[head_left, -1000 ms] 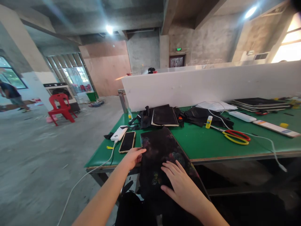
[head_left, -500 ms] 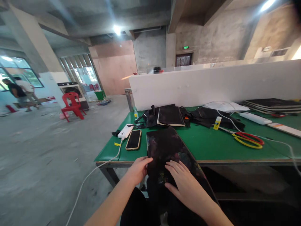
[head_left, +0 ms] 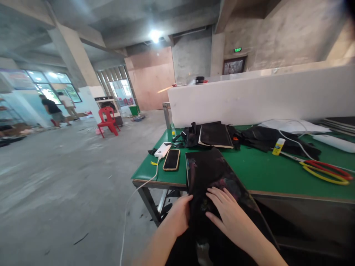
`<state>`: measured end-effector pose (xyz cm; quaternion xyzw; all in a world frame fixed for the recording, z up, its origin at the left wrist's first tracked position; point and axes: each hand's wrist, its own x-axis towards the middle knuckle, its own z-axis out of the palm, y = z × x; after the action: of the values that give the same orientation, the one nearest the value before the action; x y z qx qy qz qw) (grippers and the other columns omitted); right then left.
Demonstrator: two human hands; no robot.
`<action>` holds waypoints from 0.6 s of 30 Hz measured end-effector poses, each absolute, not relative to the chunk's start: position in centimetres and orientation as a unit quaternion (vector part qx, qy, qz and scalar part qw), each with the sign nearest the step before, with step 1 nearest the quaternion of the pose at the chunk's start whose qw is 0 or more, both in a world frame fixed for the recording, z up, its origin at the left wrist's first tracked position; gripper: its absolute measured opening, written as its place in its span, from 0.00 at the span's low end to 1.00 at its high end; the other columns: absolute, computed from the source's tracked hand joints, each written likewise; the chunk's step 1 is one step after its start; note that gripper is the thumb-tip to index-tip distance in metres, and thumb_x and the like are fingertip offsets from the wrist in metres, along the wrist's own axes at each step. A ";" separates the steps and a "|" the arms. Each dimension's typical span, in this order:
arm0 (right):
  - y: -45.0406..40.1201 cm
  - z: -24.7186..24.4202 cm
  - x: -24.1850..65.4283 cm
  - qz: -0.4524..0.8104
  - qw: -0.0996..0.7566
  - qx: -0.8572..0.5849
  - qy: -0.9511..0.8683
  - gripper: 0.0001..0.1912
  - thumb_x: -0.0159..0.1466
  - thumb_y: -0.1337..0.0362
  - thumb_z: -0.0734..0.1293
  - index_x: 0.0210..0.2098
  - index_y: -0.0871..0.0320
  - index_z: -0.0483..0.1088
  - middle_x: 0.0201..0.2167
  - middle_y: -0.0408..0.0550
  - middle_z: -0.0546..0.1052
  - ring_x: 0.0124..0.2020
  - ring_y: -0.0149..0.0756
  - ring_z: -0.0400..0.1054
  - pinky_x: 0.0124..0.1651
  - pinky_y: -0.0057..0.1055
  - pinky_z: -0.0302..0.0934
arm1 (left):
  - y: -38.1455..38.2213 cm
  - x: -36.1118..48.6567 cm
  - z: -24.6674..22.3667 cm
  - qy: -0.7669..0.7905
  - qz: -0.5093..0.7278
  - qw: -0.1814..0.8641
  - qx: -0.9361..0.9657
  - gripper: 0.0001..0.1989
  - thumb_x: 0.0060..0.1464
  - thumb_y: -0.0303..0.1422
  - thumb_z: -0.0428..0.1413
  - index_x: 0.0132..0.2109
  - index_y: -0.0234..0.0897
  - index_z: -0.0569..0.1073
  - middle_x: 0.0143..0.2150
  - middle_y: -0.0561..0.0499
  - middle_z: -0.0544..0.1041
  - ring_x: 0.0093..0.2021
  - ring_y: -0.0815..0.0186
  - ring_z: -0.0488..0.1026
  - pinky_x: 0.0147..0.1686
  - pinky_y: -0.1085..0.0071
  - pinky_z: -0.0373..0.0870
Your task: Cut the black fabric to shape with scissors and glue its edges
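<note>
A long, flat black board (head_left: 203,166), covered in dark cloth with faint coloured patches, lies partly on the table and reaches over its front edge toward my lap. On its left edge, my left hand (head_left: 179,214) is closed with the thumb on top; its other fingers are hidden underneath. My right hand (head_left: 229,212) rests on the cloth surface, open, with fingers stretched out and thumb apart. Beyond the board's far end sits a smaller black-covered book (head_left: 216,135) with pale page edges, on top of black cloth scraps (head_left: 191,136).
On the green table (head_left: 263,171) are a phone (head_left: 172,160), a white power bank (head_left: 163,149) with a cable, a glue stick (head_left: 279,146) and red-yellow scissors (head_left: 325,171). A white foam panel (head_left: 249,98) stands behind. A red chair (head_left: 108,120) and two people are farther left.
The view has turned left, so everything sits farther right in the picture. Both hands keep their places on the board: the left at its edge, the right flat on top.
</note>
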<state>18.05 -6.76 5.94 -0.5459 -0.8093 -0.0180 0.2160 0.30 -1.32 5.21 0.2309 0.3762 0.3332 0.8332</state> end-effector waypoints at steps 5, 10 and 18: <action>-7.5 7.1 17.8 0.005 0.197 -0.547 -0.814 0.23 0.63 0.58 0.59 0.57 0.57 0.59 0.56 0.50 0.65 0.59 0.40 0.55 0.62 0.49 0.47 | -2.3 -0.1 4.0 0.355 0.348 0.834 0.241 0.13 0.51 0.31 0.52 0.46 0.40 0.70 0.45 0.49 0.76 0.50 0.61 0.70 0.52 0.65 0.63; -7.9 7.9 17.3 0.024 0.197 -0.540 -0.818 0.23 0.63 0.59 0.58 0.57 0.57 0.59 0.56 0.49 0.65 0.59 0.39 0.55 0.63 0.49 0.45 | -3.2 0.1 3.5 0.353 0.364 0.829 0.236 0.16 0.54 0.38 0.49 0.48 0.40 0.70 0.47 0.48 0.75 0.51 0.61 0.69 0.53 0.64 0.63; -8.0 8.1 16.7 0.034 0.212 -0.552 -0.806 0.24 0.64 0.58 0.58 0.58 0.56 0.57 0.58 0.49 0.63 0.60 0.38 0.53 0.63 0.46 0.46 | -4.3 0.9 4.9 0.343 0.396 0.823 0.220 0.16 0.52 0.40 0.52 0.46 0.38 0.73 0.45 0.45 0.76 0.51 0.58 0.69 0.51 0.61 0.64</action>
<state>16.72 -7.98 8.05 -0.5519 -0.8057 0.0337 0.2124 0.89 -4.30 4.88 0.2200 0.3430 0.3962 0.8228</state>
